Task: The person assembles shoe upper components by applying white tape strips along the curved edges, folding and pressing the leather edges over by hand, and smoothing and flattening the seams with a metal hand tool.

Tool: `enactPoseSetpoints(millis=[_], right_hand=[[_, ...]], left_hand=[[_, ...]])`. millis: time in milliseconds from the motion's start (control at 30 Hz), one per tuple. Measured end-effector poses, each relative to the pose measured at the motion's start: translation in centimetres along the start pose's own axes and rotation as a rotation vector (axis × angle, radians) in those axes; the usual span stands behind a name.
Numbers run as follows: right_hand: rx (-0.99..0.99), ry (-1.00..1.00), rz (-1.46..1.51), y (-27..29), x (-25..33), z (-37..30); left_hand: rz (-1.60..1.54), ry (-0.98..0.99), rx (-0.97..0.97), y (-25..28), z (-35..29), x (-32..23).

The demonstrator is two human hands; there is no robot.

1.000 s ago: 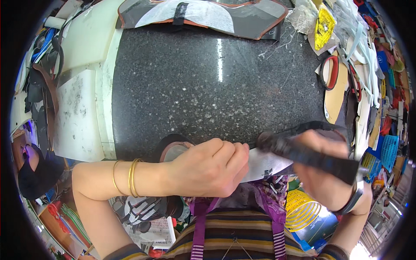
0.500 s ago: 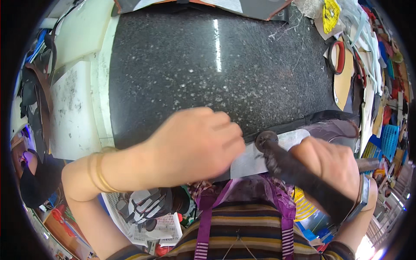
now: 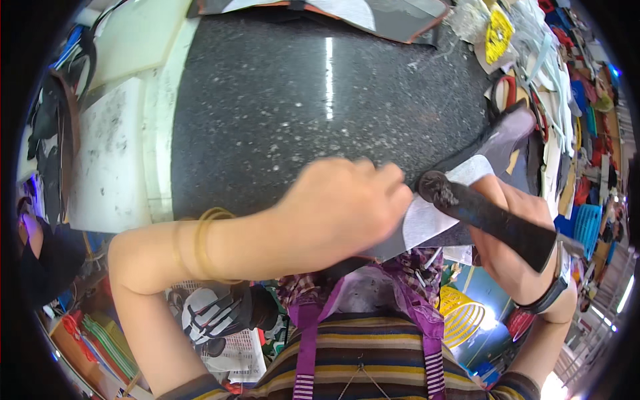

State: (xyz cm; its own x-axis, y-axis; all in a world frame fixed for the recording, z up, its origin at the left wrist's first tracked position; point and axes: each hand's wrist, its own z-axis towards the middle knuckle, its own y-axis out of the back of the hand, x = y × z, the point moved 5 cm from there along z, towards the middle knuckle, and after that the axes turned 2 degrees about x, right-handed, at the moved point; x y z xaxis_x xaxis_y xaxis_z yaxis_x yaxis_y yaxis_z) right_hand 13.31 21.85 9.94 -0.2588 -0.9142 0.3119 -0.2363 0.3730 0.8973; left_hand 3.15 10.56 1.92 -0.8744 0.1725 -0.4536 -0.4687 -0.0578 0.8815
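Head view is showing the speckled dark counter [image 3: 300, 87] as the largest thing; at its near side the dark sheet piece [image 3: 492, 141] is lying aslant, beside both hands. It is looking thin, so I am judging it light, soft and easily bending, best taken by its edges. The left hand [image 3: 353, 212] is curling its fingers at the sheet's left part; whether they are pinching it, I cannot tell. The right hand [image 3: 510, 272] is grasping a dark hammer-like tool [image 3: 490, 220], probably stiff and rather heavy, so a firm, full grip is suiting it. Smallest, the pale patch [image 3: 430, 219] is covering the sheet's middle, perhaps slightly slippery.
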Motion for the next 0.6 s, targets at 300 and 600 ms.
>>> enactPoseSetpoints(millis=[300,600], right_hand=[[0.047,0.027,0.125,-1.5,0.3,-0.5],[0.013,0.144,0.201,-1.8,1.1,0.8]], left_hand=[[-0.056,-0.351,0.073,1.7,-1.1,1.5],[-0.128,-0.423,0.069,1.5,-2.0,3.8]])
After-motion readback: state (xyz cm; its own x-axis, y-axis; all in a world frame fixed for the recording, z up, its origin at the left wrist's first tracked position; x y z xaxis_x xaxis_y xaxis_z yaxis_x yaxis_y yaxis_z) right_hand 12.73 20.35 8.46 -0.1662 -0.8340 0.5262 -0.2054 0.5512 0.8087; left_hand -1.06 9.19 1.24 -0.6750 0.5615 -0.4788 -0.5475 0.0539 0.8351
